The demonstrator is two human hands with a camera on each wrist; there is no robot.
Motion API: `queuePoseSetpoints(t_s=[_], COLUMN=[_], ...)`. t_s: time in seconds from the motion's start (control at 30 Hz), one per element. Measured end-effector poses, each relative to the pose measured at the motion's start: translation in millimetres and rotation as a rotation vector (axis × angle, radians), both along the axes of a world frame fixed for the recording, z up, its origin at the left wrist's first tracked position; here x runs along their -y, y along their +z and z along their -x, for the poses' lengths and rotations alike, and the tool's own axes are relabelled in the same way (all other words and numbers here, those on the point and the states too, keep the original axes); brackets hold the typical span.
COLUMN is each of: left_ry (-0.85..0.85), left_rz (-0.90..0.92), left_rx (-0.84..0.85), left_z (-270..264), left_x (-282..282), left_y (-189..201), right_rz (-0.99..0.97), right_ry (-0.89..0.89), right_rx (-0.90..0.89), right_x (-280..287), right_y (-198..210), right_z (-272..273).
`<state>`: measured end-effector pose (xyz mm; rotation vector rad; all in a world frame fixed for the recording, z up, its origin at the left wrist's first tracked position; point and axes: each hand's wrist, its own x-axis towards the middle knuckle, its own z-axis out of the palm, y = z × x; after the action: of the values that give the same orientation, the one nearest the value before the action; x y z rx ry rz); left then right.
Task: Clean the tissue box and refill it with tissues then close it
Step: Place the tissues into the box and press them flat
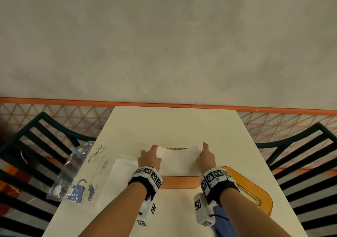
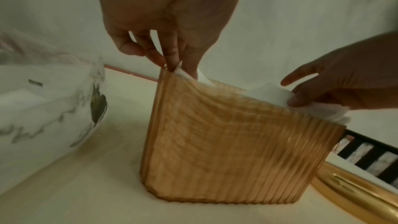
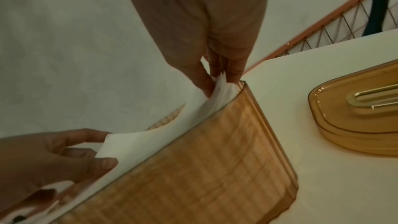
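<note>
Over the tissue box (image 1: 179, 181) we pinch the tissues (image 1: 177, 161) with both hands' fingers (image 2: 160, 58), lowering them in. Its lid (image 1: 249, 187) lies beside, not yet fitted.

Both forearms extend forward side by side, each wrist wearing a black band with marker tiles. The left hand (image 1: 149, 157) is turned palm down, its fingers (image 2: 172, 52) pointing downward and pinching the left end of a tissue stack (image 1: 177, 161). The right hand (image 1: 206, 158) mirrors it at the opposite end, thumb and fingers (image 3: 237, 67) closed on the sheets' edge. The index finger of each hand reaches furthest forward.
</note>
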<state>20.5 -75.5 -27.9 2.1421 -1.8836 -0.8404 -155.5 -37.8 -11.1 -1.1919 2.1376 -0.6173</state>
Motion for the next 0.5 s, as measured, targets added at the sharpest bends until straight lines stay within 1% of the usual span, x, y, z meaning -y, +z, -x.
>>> queuePoseSetpoints(t_s=[0.07,0.1,0.13,0.2,0.23,0.27,0.3,0.33,0.4,0.47,0.5], left_ry=[-0.088,-0.173,-0.267,-0.416,-0.501,-0.605,-0.699,-0.76,-0.797,-0.792,-0.786], left_rz=[0.038,0.086,0.176,0.356,0.392,0.369,0.298,0.188,-0.002,-0.077,-0.094], left_rx=[0.092,0.168,0.246,0.314,0.337,0.366,0.397,0.427,0.473,0.493,0.495], left_z=[-0.3,0.0,-0.5,-1.1,-0.6,-0.3,-0.2,-0.2,-1.5,-3.4,-4.5], left_x=[-2.2,-2.9,-3.7,-3.9,-3.3,-1.6,-0.5,0.1,2.7,5.8,6.5], left_y=[1.6,1.7,1.9,5.9,8.9,10.2,12.6,14.0,16.1,13.7,11.5], right_rz=[-0.02,-0.024,-0.011,0.087,0.148,0.189,0.192,0.15,-0.033,-0.201,-0.253], right_ry=[0.061,0.105,0.154,0.254,0.318,0.401,0.506,0.612,0.758,0.816,0.832], right_rx=[-0.049,-0.096,-0.169,-0.402,-0.521,-0.596,-0.63,-0.627,-0.604,-0.603,-0.601], right_x=[-1.1,-2.2,-4.2,-8.4,-9.4,-9.3,-8.5,-6.3,-1.2,2.6,3.7], right_y=[-0.2,0.3,0.6,1.5,3.2,4.8,6.7,7.1,6.7,5.5,4.1], right_z=[-0.8,-2.4,-4.1,-6.8,-7.7,-7.8,-7.5,-7.0,-5.6,-3.2,-2.0])
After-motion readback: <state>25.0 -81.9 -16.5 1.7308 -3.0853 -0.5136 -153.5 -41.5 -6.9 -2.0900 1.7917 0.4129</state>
